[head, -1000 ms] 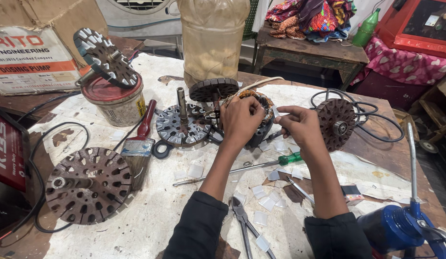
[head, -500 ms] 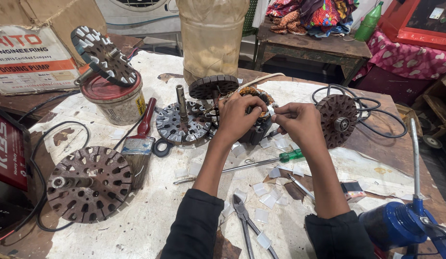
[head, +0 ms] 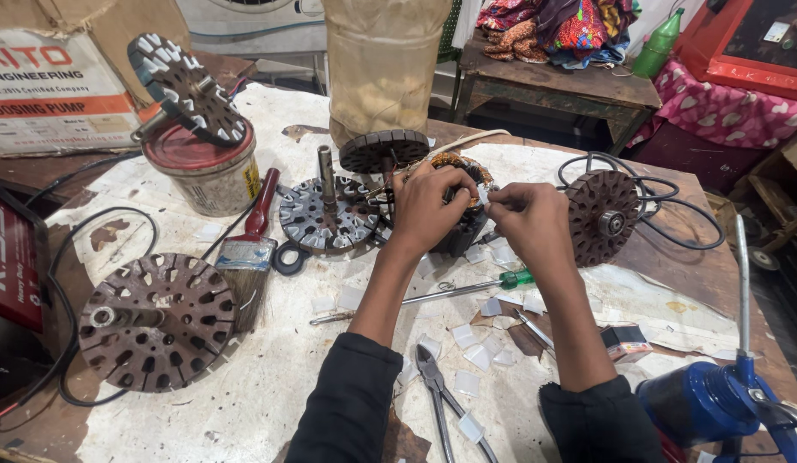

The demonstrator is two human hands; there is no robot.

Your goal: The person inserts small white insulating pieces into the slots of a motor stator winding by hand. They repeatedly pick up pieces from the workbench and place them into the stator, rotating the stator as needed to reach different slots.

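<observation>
1. Two hands are at the wound stator, which stands near the middle of the surface, straight ahead of me between the toothed core with a shaft and the brown slotted rotor.
2. My left hand lies curled over the stator's top, fingers pressed onto the copper windings; it covers most of the piece.
3. My right hand sits just right of the stator, thumb and forefinger pinched on something small and pale at the rim. I cannot tell what it is.
4. Relation: the stator lies flat, its axis upright. It is under my left hand and just left of my right, so the left is nearer.
5. Nearby: green-handled screwdriver lies across the surface below my wrists, pliers between my forearms, paintbrush to the left, paper scraps scattered around.
6. Against the frame one second ago: my right hand has closed in from beside the brown rotor to the stator's rim. Left hand unchanged on top.
</observation>
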